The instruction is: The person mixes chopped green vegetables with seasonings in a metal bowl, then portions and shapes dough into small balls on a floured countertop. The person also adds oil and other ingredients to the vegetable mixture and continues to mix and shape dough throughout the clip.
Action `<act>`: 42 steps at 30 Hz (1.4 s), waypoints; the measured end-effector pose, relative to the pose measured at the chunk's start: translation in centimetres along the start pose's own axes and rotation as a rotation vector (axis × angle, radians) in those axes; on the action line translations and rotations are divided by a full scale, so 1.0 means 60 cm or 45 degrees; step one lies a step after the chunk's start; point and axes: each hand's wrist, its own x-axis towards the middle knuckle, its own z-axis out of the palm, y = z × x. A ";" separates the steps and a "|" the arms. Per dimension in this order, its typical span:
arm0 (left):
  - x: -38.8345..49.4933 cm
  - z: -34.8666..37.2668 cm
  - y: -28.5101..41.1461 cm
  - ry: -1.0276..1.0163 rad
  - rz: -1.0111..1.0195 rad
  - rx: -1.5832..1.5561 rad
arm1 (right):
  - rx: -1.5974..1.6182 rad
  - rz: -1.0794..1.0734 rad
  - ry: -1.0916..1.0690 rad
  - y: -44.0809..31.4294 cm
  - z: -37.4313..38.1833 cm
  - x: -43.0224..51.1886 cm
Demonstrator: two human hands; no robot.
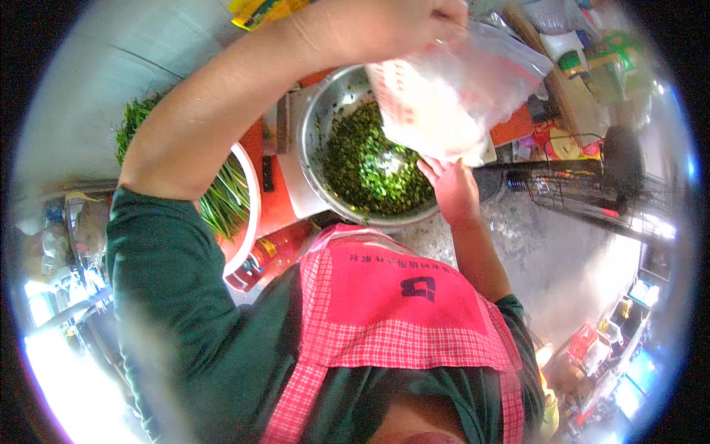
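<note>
In the head view my left hand (410,28) reaches across the top and grips the upper end of a clear plastic bag (493,72) with red print. White contents fill its lower part, and the bag leans over a large stainless steel bowl (313,161). My right hand (457,191) is under the bag's lower corner, near the bowl's right rim, with its fingertips against the plastic. Finely chopped dark and bright green vegetables (355,150) cover the bowl's bottom. A small white patch (391,164), apparently powder or grains, lies on them. The bag hides the bowl's upper right part.
To the left, a white-rimmed basin (256,205) holds long green stalks (227,197), partly behind my left arm. An orange-red surface (272,211) lies between basin and bowl. Packages (599,61) and a dark wire rack (566,177) stand right. A yellow package (249,14) is at the top.
</note>
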 end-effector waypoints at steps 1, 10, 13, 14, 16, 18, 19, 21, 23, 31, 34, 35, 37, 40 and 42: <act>-0.003 -0.020 -0.006 0.001 -0.157 0.037 | -0.134 0.001 -0.028 0.002 0.013 0.004; -0.028 -0.128 -0.233 0.221 -0.637 0.058 | -0.477 -0.137 0.335 -0.040 0.026 -0.034; -0.018 -0.120 -0.378 0.261 -0.206 0.616 | -0.617 -0.234 0.645 -0.041 0.001 -0.064; -0.017 -0.112 -0.426 0.296 -0.186 0.594 | -0.599 -0.257 0.723 -0.039 -0.007 -0.075; -0.011 -0.092 -0.520 0.284 -0.319 0.564 | -0.589 -0.248 0.945 -0.031 -0.017 -0.097; 0.004 -0.075 -0.600 0.283 -0.416 0.529 | -0.556 -0.240 0.971 -0.021 -0.022 -0.115; 0.009 -0.069 -0.632 0.284 -0.472 0.510 | -0.550 -0.197 1.059 -0.015 -0.023 -0.122; 0.014 -0.061 -0.678 0.331 -0.509 0.467 | -0.526 -0.187 1.000 -0.005 -0.021 -0.129; 0.012 -0.058 -0.702 0.360 -0.567 0.336 | -0.530 -0.158 0.999 0.003 -0.015 -0.129; -0.038 -0.069 -0.738 0.399 -0.040 0.379 | -0.645 -0.099 0.967 0.008 -0.005 -0.115; -0.018 -0.058 -0.747 0.362 -0.018 0.403 | -0.685 -0.115 1.101 0.021 -0.014 -0.118; -0.005 -0.050 -0.748 0.359 -0.037 0.438 | -0.706 -0.130 1.099 0.026 -0.018 -0.119; 0.021 -0.026 -0.745 0.328 -0.085 0.494 | -0.750 -0.136 1.177 0.037 -0.023 -0.125; 0.047 0.011 -0.735 0.204 -0.392 0.863 | -0.844 -0.054 1.348 0.051 -0.026 -0.142; 0.054 0.035 -0.731 0.293 -0.377 1.017 | -0.807 0.016 1.322 0.062 -0.024 -0.157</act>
